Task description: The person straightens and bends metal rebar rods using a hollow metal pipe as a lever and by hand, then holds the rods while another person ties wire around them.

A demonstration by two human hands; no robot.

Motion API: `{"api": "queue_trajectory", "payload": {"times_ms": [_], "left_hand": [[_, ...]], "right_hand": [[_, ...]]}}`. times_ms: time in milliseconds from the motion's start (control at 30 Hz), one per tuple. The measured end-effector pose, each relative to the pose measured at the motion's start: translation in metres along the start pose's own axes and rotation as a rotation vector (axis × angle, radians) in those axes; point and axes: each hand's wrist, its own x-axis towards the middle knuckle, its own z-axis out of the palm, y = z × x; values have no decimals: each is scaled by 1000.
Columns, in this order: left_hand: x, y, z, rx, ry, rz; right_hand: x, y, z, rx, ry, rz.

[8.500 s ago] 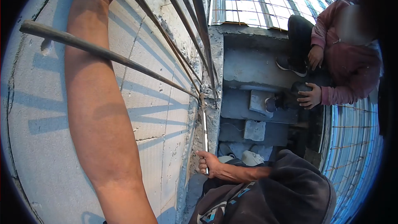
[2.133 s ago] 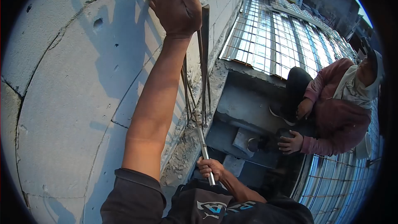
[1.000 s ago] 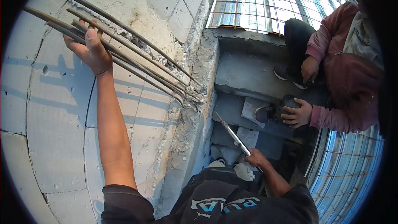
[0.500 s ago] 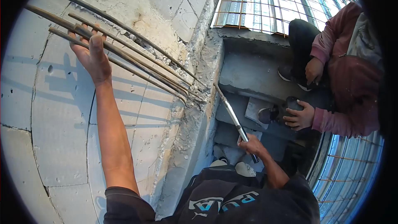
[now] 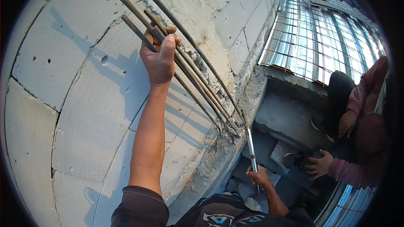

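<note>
My left hand (image 5: 160,56) is closed around some of several steel rebar rods (image 5: 195,77), which jut from broken concrete. Its thumb lies along the rods and its fingers curl around behind them. One separate rebar rod (image 5: 194,45) runs beside the hand, outside the grip. Lower down, my right hand (image 5: 260,177) grips the dark end of a slim, shiny metal bar (image 5: 252,147). The far tip of that bar meets the concrete edge, close to where the rods come out. What the tip touches is too small to make out.
A wall of light grey blocks (image 5: 97,113) fills the left. Concrete steps (image 5: 290,105) lie to the right, below corrugated metal sheeting (image 5: 315,33) under a steel mesh. A co-worker in a maroon sleeve (image 5: 353,172) sits beside the steps, one hand (image 5: 320,164) held out with spread fingers.
The view has shifted, so the wall, rods and steps appear elsewhere in the frame. My left hand still holds the rods and my right hand still holds the metal bar, now more upright in view.
</note>
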Motion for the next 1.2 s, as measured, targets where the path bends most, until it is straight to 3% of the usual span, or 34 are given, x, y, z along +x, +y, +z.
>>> {"api": "queue_trajectory", "payload": {"times_ms": [133,500,600,767,800,933,1067,1167,1200], "left_hand": [[-1,3,0,79,-26,-1],[1,-2,-9,13,-88,-1],[3,-3,-10,-25,-118,1],[11,-15,-8,3,-238,127],[8,-9,-5,-45,-236,22],[5,10,3,50,-141,-22],[12,-12,-23,94,-315,56],[5,-6,-16,144,-178,37],[0,-9,-3,103,-42,143]], "right_hand": [[6,-16,9,-61,86,-64],[105,-216,52,-124,264,-860],[105,-256,73,-46,200,-884],[107,-248,71,-64,86,-855],[105,-252,70,-69,51,-859],[98,-265,65,-132,14,-798],[94,-271,60,-164,8,-776],[103,-266,56,-144,29,-814],[104,-262,54,-139,58,-809]]}}
